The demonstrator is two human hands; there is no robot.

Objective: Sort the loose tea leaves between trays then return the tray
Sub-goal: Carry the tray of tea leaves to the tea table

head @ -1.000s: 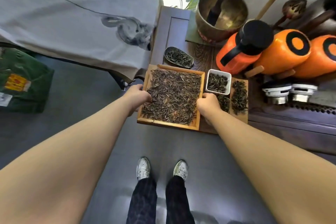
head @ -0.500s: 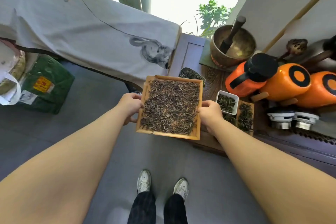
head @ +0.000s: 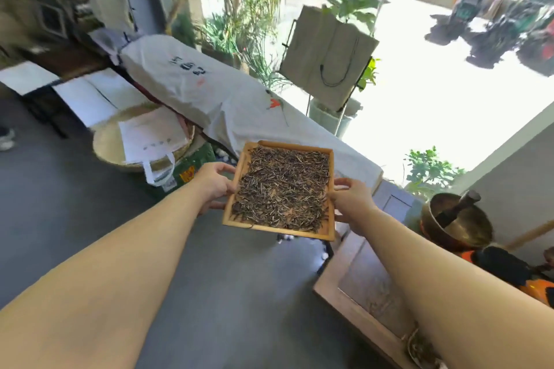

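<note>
One wooden tray (head: 330, 189) is in view, carrying one bed of loose tea leaves (head: 281, 189) that covers nearly its whole floor; two bare hands hold it, one on each long side; one brass singing bowl (head: 467, 229) with one dark mallet (head: 455, 208) resting in it stands on the dark wooden table (head: 359, 281) at the right; one woven basket (head: 108, 144) with a white bag in it sits on the grey floor (head: 239, 293) at the left; one long form under a white cloth (head: 209, 93) runs behind the tray.

Half a second ago the tray hung just off the table's edge, with the small white dish and the orange flasks in plain sight and the person's shoes below; now the tray is raised and carried leftward, clear of the table and over the floor, in front of the white cloth; the view has swung up towards the bright window, and the dish and shoes are out of frame.

The left hand (head: 214, 186) grips the left rim, thumb on top, fingers curled under; the right hand (head: 350, 204) clasps the right rim likewise, thumb along the edge; the tray is tilted slightly, its near edge lower.
</note>
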